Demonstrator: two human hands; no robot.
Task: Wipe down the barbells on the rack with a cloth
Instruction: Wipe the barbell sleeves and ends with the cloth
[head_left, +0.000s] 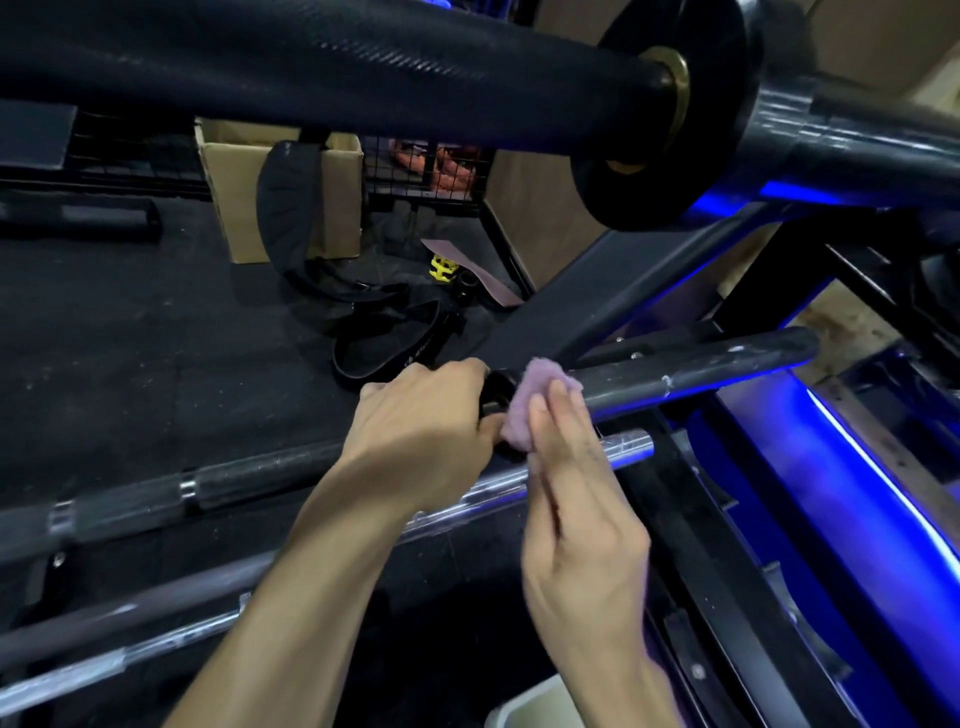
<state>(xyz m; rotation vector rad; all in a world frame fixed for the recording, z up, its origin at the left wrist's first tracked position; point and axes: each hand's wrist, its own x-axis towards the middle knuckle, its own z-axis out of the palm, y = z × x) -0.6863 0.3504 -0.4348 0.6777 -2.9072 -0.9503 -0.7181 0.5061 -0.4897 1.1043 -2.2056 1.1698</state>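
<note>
While we look down over both forearms, we see our left hand (426, 415) curled around the near end of a dark barbell sleeve (691, 371), fingers wrapped over the top and thumb tucked below, clenching the bar just where its black collar begins. Our right hand (576, 499) lies with straight, flat fingers pressing a pale purple cloth (530, 400) against the same sleeve, just beside the left hand; the cloth is bunched between the fingertips and the bar, and nothing is pinched. The hand looks slightly blurred.

That sleeve runs up and to the right, and its far end (805, 345) stands free above a blue-lit rack frame (810, 467), so the whole scuffed length from the cloth to the tip lies bare. Directly under our hands a chrome barbell (623, 447) lies nearly parallel, its short end stopping just right of our right wrist, close enough that the gap between the two bars is narrow. Lower left, further bars (130, 499) cross the view at a shallow angle.

Overhead a thick black padded bar (311, 78) with a weight plate (670, 114) spans the top, well apart from our hands. On the dark floor beyond sit a cardboard box (234, 197), a black belt (395, 343) and a small yellow object (441, 267), all behind the left hand. A slanted black beam (571, 306) passes just behind the sleeve, closing the space on its far side.
</note>
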